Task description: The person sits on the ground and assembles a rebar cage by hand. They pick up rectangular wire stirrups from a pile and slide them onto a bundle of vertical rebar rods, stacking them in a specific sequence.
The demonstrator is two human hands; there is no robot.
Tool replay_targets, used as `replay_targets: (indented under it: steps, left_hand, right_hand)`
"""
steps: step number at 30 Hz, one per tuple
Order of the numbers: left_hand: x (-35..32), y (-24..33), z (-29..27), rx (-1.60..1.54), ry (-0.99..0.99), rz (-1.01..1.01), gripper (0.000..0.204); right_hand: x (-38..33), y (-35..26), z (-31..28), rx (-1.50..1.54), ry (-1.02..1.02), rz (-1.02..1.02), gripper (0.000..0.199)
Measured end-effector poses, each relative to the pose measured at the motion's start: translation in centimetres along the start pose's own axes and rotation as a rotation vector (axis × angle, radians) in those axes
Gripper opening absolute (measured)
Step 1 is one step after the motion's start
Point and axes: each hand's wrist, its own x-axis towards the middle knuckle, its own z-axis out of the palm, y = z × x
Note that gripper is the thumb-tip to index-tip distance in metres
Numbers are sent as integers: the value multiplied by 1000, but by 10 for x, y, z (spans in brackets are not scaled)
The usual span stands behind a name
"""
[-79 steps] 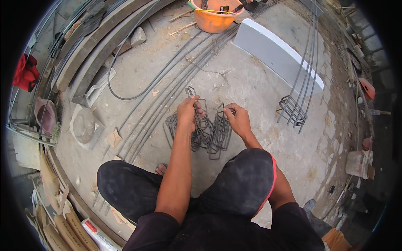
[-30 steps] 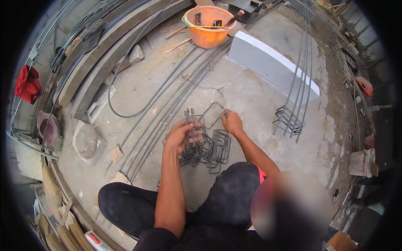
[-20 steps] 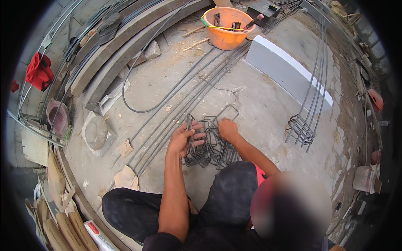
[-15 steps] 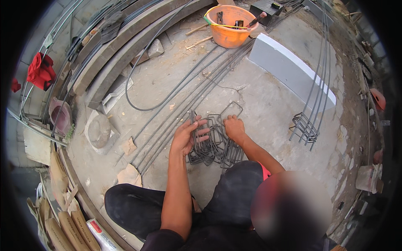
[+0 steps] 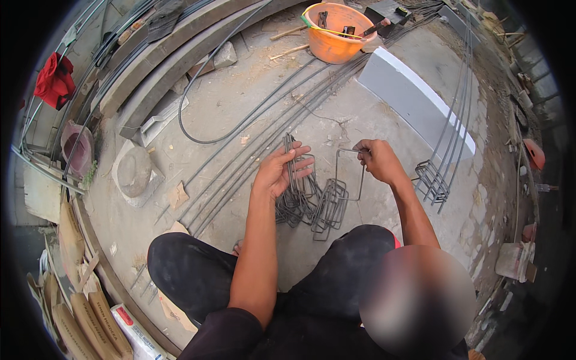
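The left hand [image 5: 281,170] holds a bundle of bent-wire frames [image 5: 290,157] upright between thumb and palm, its fingers extended rather than curled round. The right hand [image 5: 381,161] pinches one rectangular wire frame [image 5: 337,169] by its upper right corner, clear of the bundle. The frame's lower part overlaps a stack of similar frames [image 5: 329,210] in view; whether they touch cannot be determined. That stack lies on the concrete floor [image 5: 384,207] in front of the person's knees, beside a tangled heap of frames [image 5: 293,211] below the left hand. Long steel rods [image 5: 264,162] run diagonally across the floor on the left. To the right of the right hand, several frames are set around a group of rods [image 5: 433,183], near a grey panel with a white top edge [image 5: 420,102]. An orange bucket [image 5: 336,45] containing tools stands beyond the hands. Paper sacks [image 5: 99,315] occupy the lower left.
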Motion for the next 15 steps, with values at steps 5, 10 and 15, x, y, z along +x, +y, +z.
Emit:
replay_targets:
  steps: [5,10,15]
  left_hand:
    - [-1,-3,-12,-76,72,-8,45]
    - [-1,-7,-28,-102,145,-36,48]
    - [6,-16,-17,-127,183,-11,49]
  right_hand:
    - [-20,-34,4,-261,280,-218,21]
    - [1,-40,15,-139,348,-200,19]
    - [23,97,65,-123,502,310,17]
